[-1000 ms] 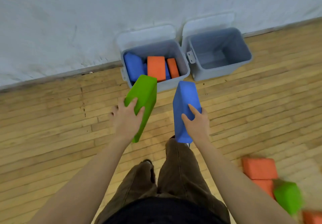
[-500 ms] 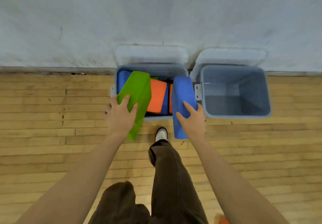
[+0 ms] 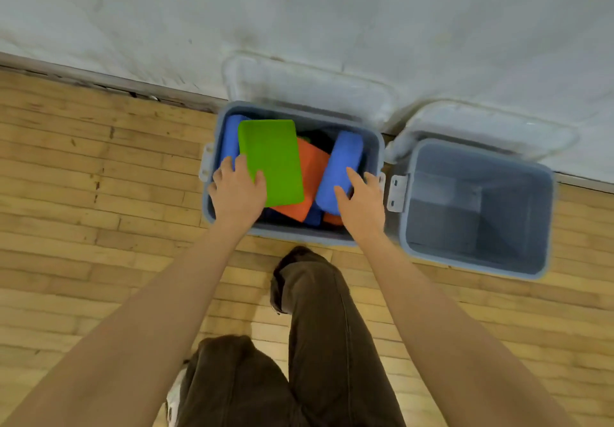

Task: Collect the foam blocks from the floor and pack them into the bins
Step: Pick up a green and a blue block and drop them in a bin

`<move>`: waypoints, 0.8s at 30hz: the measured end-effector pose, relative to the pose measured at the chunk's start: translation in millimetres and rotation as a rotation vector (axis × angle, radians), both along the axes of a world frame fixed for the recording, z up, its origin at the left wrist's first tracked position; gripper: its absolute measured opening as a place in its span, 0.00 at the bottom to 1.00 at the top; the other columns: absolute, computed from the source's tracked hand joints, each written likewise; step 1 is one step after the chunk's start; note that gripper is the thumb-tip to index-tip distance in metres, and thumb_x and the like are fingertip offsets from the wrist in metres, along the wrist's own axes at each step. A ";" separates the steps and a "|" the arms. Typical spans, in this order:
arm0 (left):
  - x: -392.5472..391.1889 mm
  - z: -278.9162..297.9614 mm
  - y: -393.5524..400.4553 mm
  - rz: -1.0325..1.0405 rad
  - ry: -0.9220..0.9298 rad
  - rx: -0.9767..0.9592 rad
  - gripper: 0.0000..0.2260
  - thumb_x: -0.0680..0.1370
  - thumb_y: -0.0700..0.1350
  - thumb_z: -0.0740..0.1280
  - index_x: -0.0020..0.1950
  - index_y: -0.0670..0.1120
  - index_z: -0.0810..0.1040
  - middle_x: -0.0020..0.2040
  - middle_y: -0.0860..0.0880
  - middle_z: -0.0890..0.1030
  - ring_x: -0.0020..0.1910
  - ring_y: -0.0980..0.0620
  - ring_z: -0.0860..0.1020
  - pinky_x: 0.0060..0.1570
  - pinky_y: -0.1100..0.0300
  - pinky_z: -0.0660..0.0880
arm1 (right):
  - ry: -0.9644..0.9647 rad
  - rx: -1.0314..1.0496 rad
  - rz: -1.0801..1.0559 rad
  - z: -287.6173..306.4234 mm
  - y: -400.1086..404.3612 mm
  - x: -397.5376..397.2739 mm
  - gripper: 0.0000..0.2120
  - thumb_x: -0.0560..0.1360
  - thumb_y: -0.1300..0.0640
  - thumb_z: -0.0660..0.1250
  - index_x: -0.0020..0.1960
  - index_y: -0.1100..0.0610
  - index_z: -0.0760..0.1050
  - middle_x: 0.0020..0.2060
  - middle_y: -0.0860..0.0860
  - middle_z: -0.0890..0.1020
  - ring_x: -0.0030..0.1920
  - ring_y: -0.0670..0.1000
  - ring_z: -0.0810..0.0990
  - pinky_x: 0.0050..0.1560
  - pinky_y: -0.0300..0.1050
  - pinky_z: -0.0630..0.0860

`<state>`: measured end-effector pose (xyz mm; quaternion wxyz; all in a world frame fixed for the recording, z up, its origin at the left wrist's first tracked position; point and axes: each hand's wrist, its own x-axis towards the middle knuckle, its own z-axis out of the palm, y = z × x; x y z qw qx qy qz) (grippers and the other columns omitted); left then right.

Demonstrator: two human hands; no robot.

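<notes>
Two grey bins stand side by side against the wall. The left bin point(image 3: 212, 194) holds several foam blocks, among them an orange block point(image 3: 310, 177) and a blue block point(image 3: 231, 134) at its back left. My left hand point(image 3: 237, 190) grips the near left corner of a green block point(image 3: 270, 160) that lies flat on top of the others. My right hand point(image 3: 360, 200) holds a blue block point(image 3: 339, 167) that stands tilted against the bin's right side. The right bin point(image 3: 478, 263) has nothing in it.
Both bins' lids point(image 3: 309, 84) are flipped open and lean back on the pale wall. The floor point(image 3: 99, 214) is light wooden boards. My legs in brown trousers point(image 3: 319, 343) stand just in front of the left bin.
I have stepped up to the bins. Both hands have lowered their blocks into the left bin; the green one now lies flat and the blue one leans inside.
</notes>
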<state>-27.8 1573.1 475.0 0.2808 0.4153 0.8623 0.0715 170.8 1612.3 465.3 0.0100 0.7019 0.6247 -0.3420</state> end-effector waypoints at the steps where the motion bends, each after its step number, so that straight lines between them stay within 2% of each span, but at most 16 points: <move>1: -2.7 7.2 -7.0 -0.023 0.001 0.002 0.21 0.80 0.50 0.58 0.70 0.43 0.66 0.69 0.40 0.66 0.66 0.37 0.66 0.63 0.42 0.63 | 0.045 -0.019 -0.034 8.5 -6.3 1.1 0.23 0.80 0.50 0.59 0.74 0.52 0.62 0.73 0.56 0.62 0.69 0.57 0.65 0.64 0.56 0.68; 4: -12.9 32.3 -35.7 -0.049 -0.103 -0.004 0.18 0.80 0.47 0.59 0.66 0.39 0.70 0.62 0.37 0.73 0.60 0.37 0.72 0.57 0.47 0.68 | 0.191 -0.069 -0.155 44.3 -35.0 4.0 0.21 0.80 0.53 0.59 0.72 0.56 0.65 0.69 0.56 0.69 0.65 0.55 0.70 0.64 0.51 0.69; 7: -21.9 71.1 -68.6 -0.025 -0.231 -0.046 0.15 0.79 0.44 0.60 0.62 0.37 0.74 0.56 0.37 0.78 0.56 0.39 0.75 0.51 0.53 0.69 | 0.212 -0.076 -0.198 84.9 -76.6 8.7 0.18 0.80 0.55 0.59 0.68 0.59 0.70 0.61 0.56 0.76 0.58 0.53 0.75 0.54 0.43 0.71; 9: -27.0 97.5 -92.7 -0.007 -0.285 -0.063 0.15 0.79 0.43 0.60 0.63 0.37 0.74 0.55 0.39 0.79 0.56 0.42 0.76 0.50 0.58 0.68 | 0.211 -0.085 -0.242 107.9 -108.2 9.3 0.16 0.80 0.55 0.60 0.66 0.58 0.72 0.57 0.55 0.78 0.55 0.52 0.76 0.51 0.45 0.73; 11: -35.8 115.0 -119.0 -0.029 -0.315 -0.055 0.14 0.80 0.42 0.60 0.62 0.37 0.74 0.56 0.40 0.79 0.56 0.44 0.75 0.49 0.60 0.67 | 0.217 -0.097 -0.304 123.1 -141.7 6.7 0.15 0.79 0.55 0.60 0.64 0.57 0.73 0.55 0.54 0.79 0.53 0.51 0.76 0.53 0.47 0.74; 15: -57.9 129.6 -173.2 -0.133 -0.343 -0.055 0.13 0.80 0.43 0.59 0.61 0.38 0.74 0.57 0.42 0.78 0.50 0.51 0.73 0.46 0.62 0.64 | 0.224 -0.057 -0.421 134.8 -214.8 -8.5 0.15 0.79 0.54 0.60 0.63 0.57 0.74 0.56 0.54 0.79 0.56 0.52 0.76 0.58 0.48 0.73; 17: -66.7 132.6 -200.6 -0.224 -0.338 -0.083 0.13 0.81 0.44 0.59 0.61 0.40 0.74 0.57 0.43 0.77 0.48 0.53 0.70 0.46 0.62 0.64 | 0.252 -0.032 -0.529 139.5 -254.9 -20.2 0.16 0.79 0.54 0.61 0.63 0.58 0.74 0.56 0.54 0.78 0.55 0.50 0.75 0.55 0.44 0.72; 19: -74.6 132.0 -231.9 -0.358 -0.315 -0.139 0.14 0.81 0.45 0.58 0.63 0.41 0.74 0.57 0.44 0.77 0.48 0.53 0.69 0.47 0.62 0.63 | 0.305 -0.040 -0.672 142.1 -300.3 -32.1 0.16 0.79 0.54 0.61 0.64 0.59 0.73 0.53 0.53 0.77 0.51 0.49 0.74 0.47 0.40 0.70; 21: -82.9 128.9 -263.2 -0.473 -0.298 -0.199 0.14 0.81 0.46 0.57 0.63 0.42 0.74 0.56 0.44 0.77 0.48 0.52 0.69 0.47 0.60 0.64 | 0.301 -0.043 -0.799 143.2 -352.6 -41.8 0.16 0.79 0.53 0.61 0.64 0.57 0.73 0.51 0.52 0.78 0.46 0.50 0.75 0.42 0.41 0.70; 23: -89.4 127.0 -293.7 -0.582 -0.278 -0.277 0.12 0.81 0.47 0.57 0.58 0.44 0.76 0.52 0.45 0.78 0.45 0.51 0.71 0.44 0.59 0.66 | 0.259 -0.049 -0.900 143.3 -410.3 -50.8 0.15 0.78 0.52 0.60 0.62 0.55 0.75 0.50 0.52 0.80 0.45 0.51 0.77 0.44 0.43 0.72; 24: -90.5 127.6 -308.0 -0.640 -0.267 -0.312 0.11 0.80 0.47 0.57 0.52 0.45 0.77 0.48 0.45 0.78 0.42 0.50 0.72 0.40 0.59 0.67 | 0.251 -0.059 -0.966 143.3 -440.2 -55.4 0.15 0.78 0.52 0.60 0.62 0.55 0.75 0.50 0.52 0.80 0.46 0.51 0.78 0.47 0.45 0.74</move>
